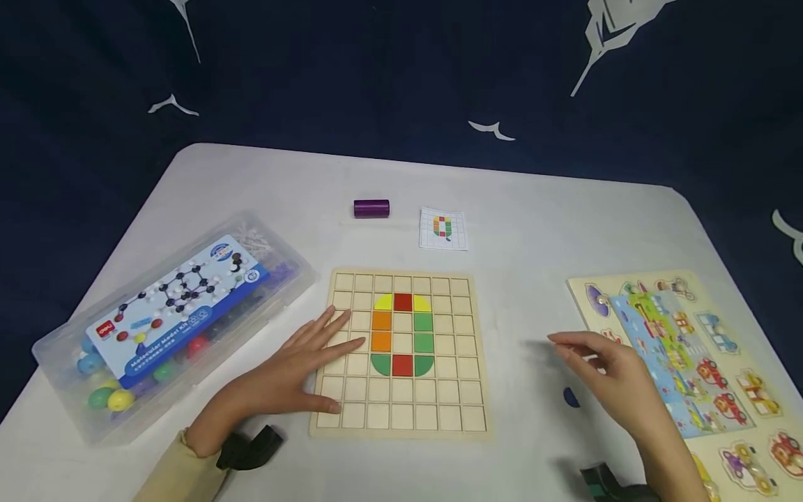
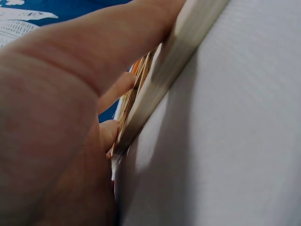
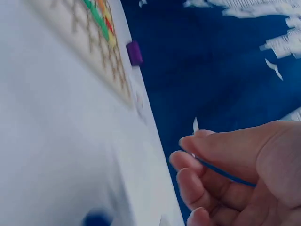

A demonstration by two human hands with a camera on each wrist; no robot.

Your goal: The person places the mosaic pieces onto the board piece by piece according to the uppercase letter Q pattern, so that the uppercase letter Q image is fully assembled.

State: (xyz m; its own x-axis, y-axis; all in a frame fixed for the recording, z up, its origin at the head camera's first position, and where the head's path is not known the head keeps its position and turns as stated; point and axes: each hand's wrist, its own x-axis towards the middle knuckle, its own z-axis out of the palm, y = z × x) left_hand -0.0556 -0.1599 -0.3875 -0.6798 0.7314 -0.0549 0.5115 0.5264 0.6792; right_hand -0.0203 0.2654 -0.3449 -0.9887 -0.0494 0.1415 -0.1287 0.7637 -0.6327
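My left hand (image 1: 285,369) rests with fingers spread on the left edge of a wooden grid board (image 1: 439,418). In the left wrist view the thumb (image 2: 127,33) lies against the board's side. Set in the grid is a ring of red, yellow, orange and green tiles (image 1: 403,365). My right hand (image 1: 611,376) hovers right of the board, its fingers loosely bent and thumb near the index finger. Nothing shows between them. A dark blue rounded piece (image 1: 571,397) lies on the table left of this hand, blurred in the right wrist view.
A clear plastic box with a molecular model kit label (image 1: 182,307) stands at left. A picture puzzle board (image 1: 684,362) lies at right, partly behind the right forearm. Beyond the grid board are a purple cylinder (image 1: 371,208) and a small pattern card (image 1: 443,240).
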